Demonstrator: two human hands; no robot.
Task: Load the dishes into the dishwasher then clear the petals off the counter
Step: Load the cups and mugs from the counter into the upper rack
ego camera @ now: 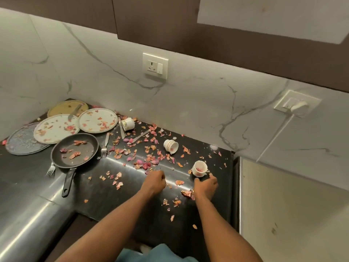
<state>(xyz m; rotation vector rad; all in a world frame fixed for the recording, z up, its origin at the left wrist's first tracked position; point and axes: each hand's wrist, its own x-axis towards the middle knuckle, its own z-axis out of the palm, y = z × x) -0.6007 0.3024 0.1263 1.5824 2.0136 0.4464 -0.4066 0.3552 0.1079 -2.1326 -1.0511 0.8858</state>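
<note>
— Looking down at the black surface (90, 203), we see pink and orange petals (149, 163) strewn over its middle and toward its front edge, with more lying on the dishes.

— Our left hand (154, 182) sits near the middle of the surface, its fingers curled into a fist; we cannot tell whether they hold petals.

— Our right hand (205, 186) is toward the right edge, knuckles up and fingers bent down onto the surface. It is just beside a white teacup (199, 168) with petals inside. Whether it touches the cup, we cannot tell.

— A clump of petals (187, 193) lies against that hand's left side.

— Farther back, a second teacup (171, 146) lies tipped on its side, and a third cup (128, 124) lies on its side near the back edge.

— At the back left corner we count four plates: two white ones (98, 120) (56, 128) dotted with petals, a yellowish one (67, 107) behind, and a bluish one (24, 138) at the left edge.

— A black frying pan (74, 150) sits in front of them, handle toward us, with a fork (104, 148) to its right and another fork (50, 170) to its left.

— Two knives (120, 127) (138, 137) lie among the petals near the back.
</note>
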